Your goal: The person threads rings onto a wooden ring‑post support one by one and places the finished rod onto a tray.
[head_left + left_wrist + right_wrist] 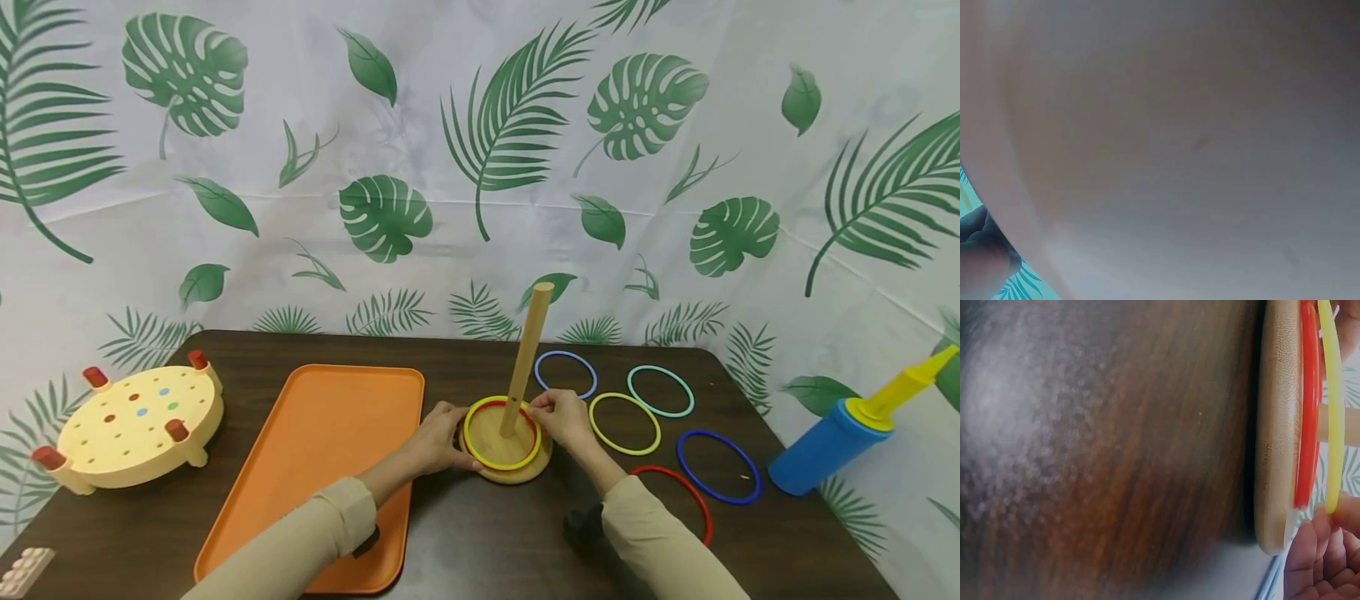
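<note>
A wooden base (525, 477) with an upright peg (528, 350) stands mid-table. A red ring (495, 403) lies on it, and a yellow ring (501, 468) sits around the peg just above the red one. My left hand (438, 437) grips the yellow ring's left side and my right hand (562, 417) pinches its right side. The right wrist view shows the base (1275, 425) edge-on with the red ring (1308, 412), the yellow ring (1333, 412) and my right fingers (1316, 562) on it. The left wrist view is only a pale blur.
Loose rings lie right of the base: violet (565, 352), teal (660, 367), yellow-green (626, 454), blue (720, 503), red (693, 500). An orange tray (322, 450) and a cream peg board (135, 425) sit to the left. A blue and yellow pump (847, 433) lies at the right edge.
</note>
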### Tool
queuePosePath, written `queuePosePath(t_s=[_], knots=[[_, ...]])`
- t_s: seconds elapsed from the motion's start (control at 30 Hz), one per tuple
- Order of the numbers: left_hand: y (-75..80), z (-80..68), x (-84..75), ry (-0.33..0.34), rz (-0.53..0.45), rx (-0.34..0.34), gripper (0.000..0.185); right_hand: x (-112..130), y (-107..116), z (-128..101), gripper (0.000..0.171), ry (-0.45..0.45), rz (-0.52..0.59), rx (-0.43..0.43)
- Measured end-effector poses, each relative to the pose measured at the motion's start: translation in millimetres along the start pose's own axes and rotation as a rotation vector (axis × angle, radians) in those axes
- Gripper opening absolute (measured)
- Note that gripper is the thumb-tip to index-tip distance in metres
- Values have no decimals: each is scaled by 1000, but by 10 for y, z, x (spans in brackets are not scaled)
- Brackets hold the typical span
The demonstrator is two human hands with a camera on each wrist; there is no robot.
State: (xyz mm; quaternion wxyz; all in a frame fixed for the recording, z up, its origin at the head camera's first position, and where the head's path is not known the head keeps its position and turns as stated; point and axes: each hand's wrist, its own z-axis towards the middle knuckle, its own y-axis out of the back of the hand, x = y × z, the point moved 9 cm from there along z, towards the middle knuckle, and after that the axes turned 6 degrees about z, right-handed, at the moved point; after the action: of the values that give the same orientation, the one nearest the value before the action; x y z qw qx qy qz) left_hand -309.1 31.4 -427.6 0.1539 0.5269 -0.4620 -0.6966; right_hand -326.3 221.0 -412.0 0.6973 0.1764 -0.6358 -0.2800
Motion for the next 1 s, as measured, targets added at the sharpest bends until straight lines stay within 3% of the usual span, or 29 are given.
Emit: queuePosePath(t_s=[0.27,1.0], knots=[[-2,1,3,5,0,0,82,-16,-33,26,8,-15,-22,0],[19,11,-7,-8,11,-11,80,56,-29,49,11,47,-128,-41]])
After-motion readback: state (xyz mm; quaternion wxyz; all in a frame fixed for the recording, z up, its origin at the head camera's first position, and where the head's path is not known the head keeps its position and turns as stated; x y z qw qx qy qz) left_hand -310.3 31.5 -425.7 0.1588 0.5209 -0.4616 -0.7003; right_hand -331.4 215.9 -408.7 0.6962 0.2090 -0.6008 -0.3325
